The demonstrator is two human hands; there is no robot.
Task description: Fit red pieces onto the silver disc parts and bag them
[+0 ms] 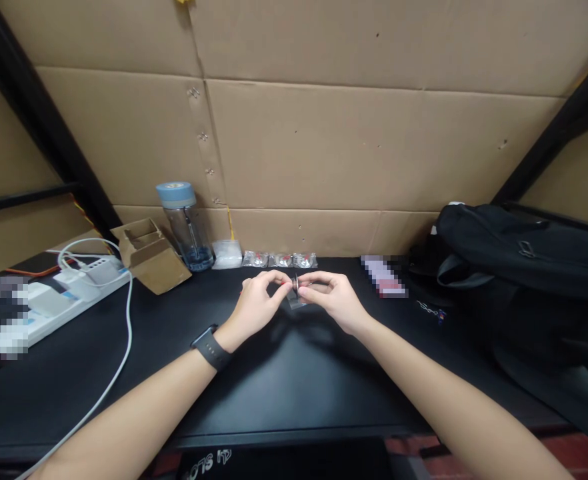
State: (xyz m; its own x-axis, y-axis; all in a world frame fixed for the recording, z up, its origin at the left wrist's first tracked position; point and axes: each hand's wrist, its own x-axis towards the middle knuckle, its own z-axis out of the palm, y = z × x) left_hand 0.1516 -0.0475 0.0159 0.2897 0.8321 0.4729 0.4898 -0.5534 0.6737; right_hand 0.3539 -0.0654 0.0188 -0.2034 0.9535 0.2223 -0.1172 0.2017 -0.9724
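Note:
My left hand and my right hand meet over the middle of the black desk. Both pinch a small clear plastic bag with a tiny dark and silvery part at its top edge between the fingertips. The bag hangs just above the desk surface. A black watch sits on my left wrist. What the bag contains is too small to make out.
Three small packets and a white bag lie along the cardboard back wall. A blue-lidded bottle, an open cardboard box and a white power strip with cables stand left. A black backpack fills the right.

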